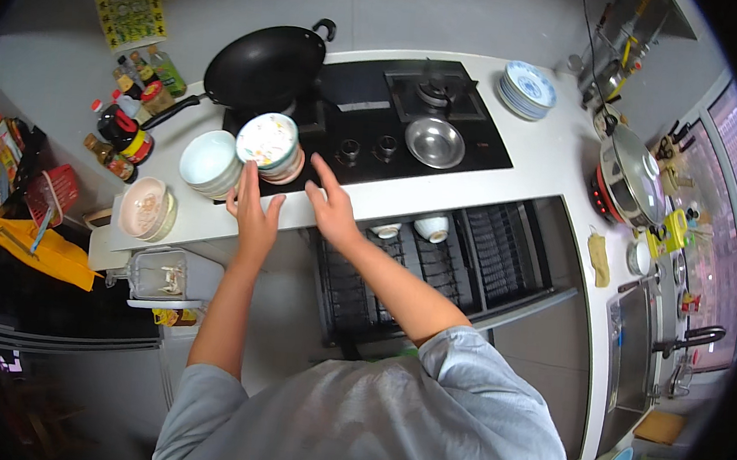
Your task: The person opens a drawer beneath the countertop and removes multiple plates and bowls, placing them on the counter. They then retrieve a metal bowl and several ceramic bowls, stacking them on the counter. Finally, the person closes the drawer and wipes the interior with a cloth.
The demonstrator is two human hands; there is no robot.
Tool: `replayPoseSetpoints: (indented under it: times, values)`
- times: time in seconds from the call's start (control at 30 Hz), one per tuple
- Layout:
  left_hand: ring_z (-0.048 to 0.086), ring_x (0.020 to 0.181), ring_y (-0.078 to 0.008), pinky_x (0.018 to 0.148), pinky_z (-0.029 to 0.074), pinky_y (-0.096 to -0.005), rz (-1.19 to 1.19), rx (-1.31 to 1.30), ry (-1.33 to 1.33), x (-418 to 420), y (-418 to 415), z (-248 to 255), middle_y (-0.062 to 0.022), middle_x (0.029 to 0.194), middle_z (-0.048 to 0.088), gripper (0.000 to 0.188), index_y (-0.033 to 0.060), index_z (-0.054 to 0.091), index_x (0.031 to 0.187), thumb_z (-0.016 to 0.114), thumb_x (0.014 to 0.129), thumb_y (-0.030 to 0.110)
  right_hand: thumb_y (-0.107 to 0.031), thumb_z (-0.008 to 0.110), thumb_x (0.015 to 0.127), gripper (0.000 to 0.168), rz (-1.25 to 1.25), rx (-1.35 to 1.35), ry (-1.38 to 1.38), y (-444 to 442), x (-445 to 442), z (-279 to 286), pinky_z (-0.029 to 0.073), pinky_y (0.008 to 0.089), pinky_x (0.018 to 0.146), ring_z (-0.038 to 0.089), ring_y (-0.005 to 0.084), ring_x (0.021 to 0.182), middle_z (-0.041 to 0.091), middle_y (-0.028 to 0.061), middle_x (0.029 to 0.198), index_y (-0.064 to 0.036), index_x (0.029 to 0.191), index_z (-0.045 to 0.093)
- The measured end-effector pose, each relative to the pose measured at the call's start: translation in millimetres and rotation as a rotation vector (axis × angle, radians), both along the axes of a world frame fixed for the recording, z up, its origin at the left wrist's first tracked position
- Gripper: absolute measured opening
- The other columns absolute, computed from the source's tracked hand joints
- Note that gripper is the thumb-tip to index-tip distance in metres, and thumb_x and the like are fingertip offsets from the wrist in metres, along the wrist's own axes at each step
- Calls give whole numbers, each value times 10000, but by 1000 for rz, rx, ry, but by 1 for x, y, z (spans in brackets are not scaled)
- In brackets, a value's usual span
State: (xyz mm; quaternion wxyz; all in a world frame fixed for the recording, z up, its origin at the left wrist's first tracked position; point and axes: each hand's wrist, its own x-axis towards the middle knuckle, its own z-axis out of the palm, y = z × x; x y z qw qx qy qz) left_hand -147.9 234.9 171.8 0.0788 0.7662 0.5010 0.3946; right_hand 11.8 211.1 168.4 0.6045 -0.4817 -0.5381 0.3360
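Observation:
A stack of patterned bowls [268, 141] stands at the front left of the black gas hob [358, 121]. My left hand [255, 213] is at the near side of this stack, fingertips by its lower edge; whether they touch it I cannot tell. To the right of the stack, my right hand [331, 207] is held with fingers apart and nothing in it. Left of the patterned stack is a stack of pale bowls [210, 160], and farther left are pinkish bowls [143, 207]. A shallow steel bowl [434, 143] rests on the hob's front right.
A black wok [264, 66] sits on the left burner, its handle pointing left near sauce bottles [124, 130]. Blue-white plates [529, 89] are stacked right of the hob. Below the counter, a pulled-out dish-rack drawer [434, 268] holds white bowls [432, 228]. An electric pot [633, 177] stands at right.

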Motion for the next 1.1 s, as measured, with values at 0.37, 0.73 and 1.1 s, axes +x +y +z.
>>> replayPoseSetpoints:
  times: [0.37,0.73,1.1]
  values:
    - [345,1330,-312,1052,202,-466,-359,-514,67,141,-131,-151,-208,1461,315,667,28,292,1425,588,881,274,-183,582,850,433,-214,-702,-228,-163,144,-170,454,407,910,571,404,1053,595,250,1135,-24,1250,534]
    - [436,1235,-409,1023,356,-422,-151,-1097,-126,307,-87,-284,-270,1358,422,652,16,315,1402,477,927,432,-272,525,915,541,-400,-809,-215,-107,282,-284,327,396,1052,391,380,1281,399,259,1381,6,1361,394]
    - [357,1279,-248,1043,309,-356,62,-1152,-481,376,-34,-385,-118,1402,401,632,32,346,1399,451,937,449,-460,420,950,545,-523,-668,662,-44,320,-509,452,291,785,549,187,888,611,73,999,22,1143,586]
